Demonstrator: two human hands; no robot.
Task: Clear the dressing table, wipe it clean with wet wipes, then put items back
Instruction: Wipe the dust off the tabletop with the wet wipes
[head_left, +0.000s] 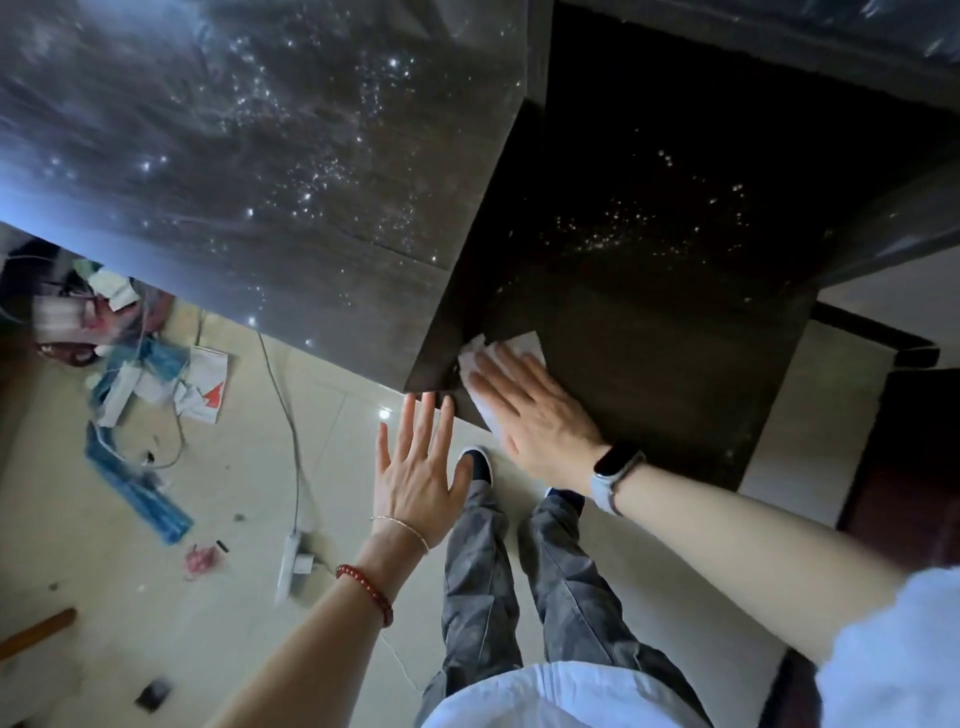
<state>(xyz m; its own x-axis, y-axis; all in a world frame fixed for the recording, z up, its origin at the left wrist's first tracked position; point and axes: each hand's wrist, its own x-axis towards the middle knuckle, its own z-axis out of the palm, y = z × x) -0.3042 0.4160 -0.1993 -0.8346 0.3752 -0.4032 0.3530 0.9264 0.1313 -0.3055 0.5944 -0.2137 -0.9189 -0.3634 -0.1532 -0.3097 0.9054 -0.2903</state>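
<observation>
Two bare forearms reach forward from the bottom of the view, above grey trousers (483, 587) and dark shoes on the pale tiled floor (218, 613). The left hand (415, 467) hovers with fingers straight and spread, holding nothing; its fingertips lie just at the near corner of the desk (649, 364), and whether they touch the edge cannot be told. A thin bangle and a red bead bracelet (366, 587) ring that wrist. The right hand (535, 415), a pale watch (615, 475) on its wrist, lies flat with fingers straight, pressing a white wet wipe (524, 345) onto the dark desk top near its left front corner. Most of the wipe is hidden under the palm; only its far edge and a strip by the little finger show.

Beyond, the desk surface is dark and dotted with bright specks. To the left a glossy grey panel (234, 156) slants away, its top cut off by the frame. On the floor at left lie a white cable (291, 441), blue packaging (135, 488) and a blurred heap of items that are hard to make out.
</observation>
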